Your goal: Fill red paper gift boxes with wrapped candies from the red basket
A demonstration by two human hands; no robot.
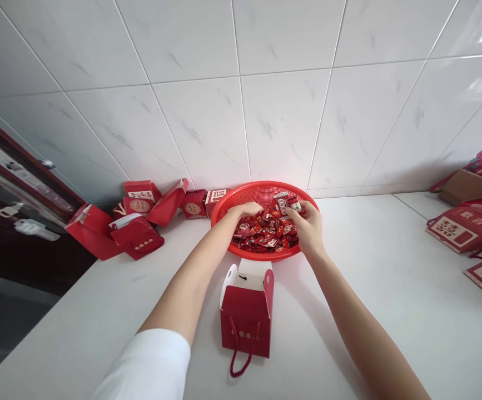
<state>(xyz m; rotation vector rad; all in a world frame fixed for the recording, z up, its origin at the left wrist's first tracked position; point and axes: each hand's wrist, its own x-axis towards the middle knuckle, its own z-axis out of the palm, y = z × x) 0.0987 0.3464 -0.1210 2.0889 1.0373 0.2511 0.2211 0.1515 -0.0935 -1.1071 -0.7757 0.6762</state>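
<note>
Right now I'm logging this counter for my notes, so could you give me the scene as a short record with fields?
left hand: in red basket, fingertips hidden
right hand: fingers hold a small packet
basket contents: wrapped sweets
near basket: open red box, cord handle hanging in front
left side: red boxes
right side: red boxes, brown carton

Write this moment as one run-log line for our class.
left hand: in red basket, at sweets | right hand: holding wrapped sweets | open box: upright in front
</note>
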